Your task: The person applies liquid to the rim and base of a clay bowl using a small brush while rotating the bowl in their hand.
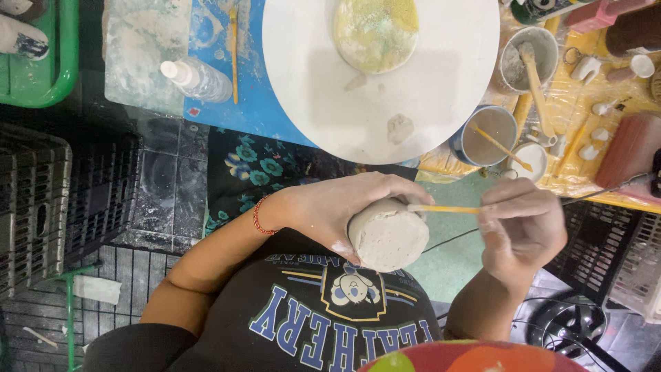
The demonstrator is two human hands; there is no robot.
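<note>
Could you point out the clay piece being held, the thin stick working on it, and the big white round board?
Clay piece (387,238), head view: its flat round face.
Thin stick (444,209), head view: middle of the yellow shaft.
White round board (441,89), head view: a bare part of its top.

The person wears a black short-sleeved T-shirt (323,310) with blue, yellow-edged block lettering and a cartoon crest at 6 o'clock; a red beaded bracelet (258,215) circles the left wrist at 9 o'clock.
</note>
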